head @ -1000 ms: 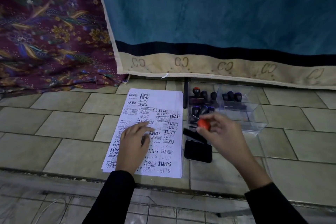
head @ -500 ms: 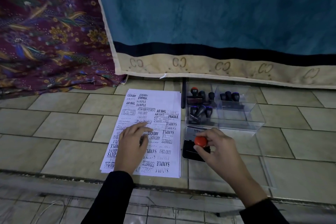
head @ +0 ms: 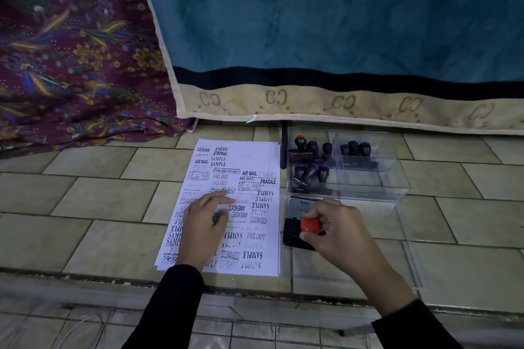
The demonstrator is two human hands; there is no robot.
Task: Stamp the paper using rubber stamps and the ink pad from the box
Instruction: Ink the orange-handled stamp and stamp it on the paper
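A white paper (head: pixel 249 156) covered in black stamp prints lies on the tiled floor. My left hand (head: pixel 202 224) rests flat on its lower half, fingers spread. To the right sits the open black ink pad (head: pixel 292 235), its lid (head: pixel 300 204) flipped back. My right hand (head: pixel 337 231) grips a rubber stamp by its orange knob (head: pixel 310 225) and holds it down on the pad. Behind the pad stands a clear plastic box (head: pixel 394 178) holding several dark-handled stamps (head: pixel 309 170).
A teal blanket with a beige border (head: pixel 326 102) hangs just behind the box and paper. Purple patterned cloth (head: pixel 71 65) lies at the left. The box's clear lid (head: pixel 408 263) lies on the floor at the right. A floor step edge (head: pixel 85 275) runs near me.
My right hand lowered the orange-knobbed stamp from mid-air in front of the box down onto the ink pad. My left hand stayed on the paper.
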